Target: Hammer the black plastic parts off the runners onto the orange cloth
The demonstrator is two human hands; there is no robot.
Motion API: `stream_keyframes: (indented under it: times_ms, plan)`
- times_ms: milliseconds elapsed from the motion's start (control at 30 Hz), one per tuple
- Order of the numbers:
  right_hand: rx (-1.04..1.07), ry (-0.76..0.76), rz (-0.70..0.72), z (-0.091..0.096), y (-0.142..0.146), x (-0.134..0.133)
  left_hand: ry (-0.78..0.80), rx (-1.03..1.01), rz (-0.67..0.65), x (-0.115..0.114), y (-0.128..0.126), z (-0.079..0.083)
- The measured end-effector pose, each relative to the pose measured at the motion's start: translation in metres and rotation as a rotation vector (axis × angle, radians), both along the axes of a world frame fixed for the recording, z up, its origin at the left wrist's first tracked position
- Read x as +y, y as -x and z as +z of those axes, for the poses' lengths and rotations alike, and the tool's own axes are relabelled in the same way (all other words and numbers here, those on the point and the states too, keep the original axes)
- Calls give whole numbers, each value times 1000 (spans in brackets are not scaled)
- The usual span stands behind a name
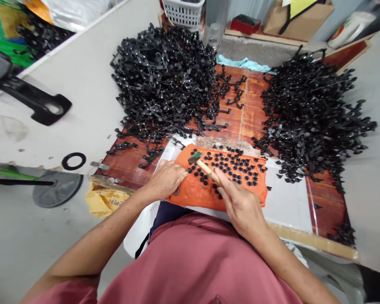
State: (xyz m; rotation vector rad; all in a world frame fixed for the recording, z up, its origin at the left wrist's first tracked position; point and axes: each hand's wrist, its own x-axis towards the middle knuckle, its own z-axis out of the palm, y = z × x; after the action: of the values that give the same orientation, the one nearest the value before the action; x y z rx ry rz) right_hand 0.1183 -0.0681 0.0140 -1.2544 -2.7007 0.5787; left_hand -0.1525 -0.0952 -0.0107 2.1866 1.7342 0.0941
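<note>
My right hand (242, 200) is closed around the pale wooden handle of a short tool (209, 171). Its dark green, blackish head is above an orange cloth (193, 196); whether it is a brush or something else is unclear. Many small round black plastic pieces (231, 166) sit in loose rows on the cloth. At the cloth's left edge is my left hand (167, 179), its fingers curled together near the leftmost pieces. A thin black part (176, 191) shows just below those fingers, and what they grip is hidden.
A tall heap of black plastic parts (164, 80) stands behind to the left, another heap (313, 114) to the right. White sheeting (291, 196) lies under the cloth on the reddish-brown table (253, 105). A white basket (185, 14) stands at the back; a black ring (74, 161) lies left.
</note>
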Motion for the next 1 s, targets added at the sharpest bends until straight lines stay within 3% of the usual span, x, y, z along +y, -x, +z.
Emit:
stream_keyframes:
  times_ms: [167,300,467,633,767,867,1000]
  plan:
    - [-195,-30,25,8,3,3,11,-11,25,-4,-1,-7]
    - [-80,-73,38,14,1,5,2,-15,26,-6,-1,-12]
    - [-265,-58,73,9,8,1,-35,-18,32,-8,-2,-14]
    - [-261,-46,65,5,13,4,-54,-22,51,-7,-5,-13]
    - [-27,6,12,11,7,8,18,-180,125,-8,-1,-5]
    - [252,72,-53,20,4,9,51,-433,289,-12,0,5]
    - [407,247,31,25,17,0,19,-688,522,-19,-16,17]
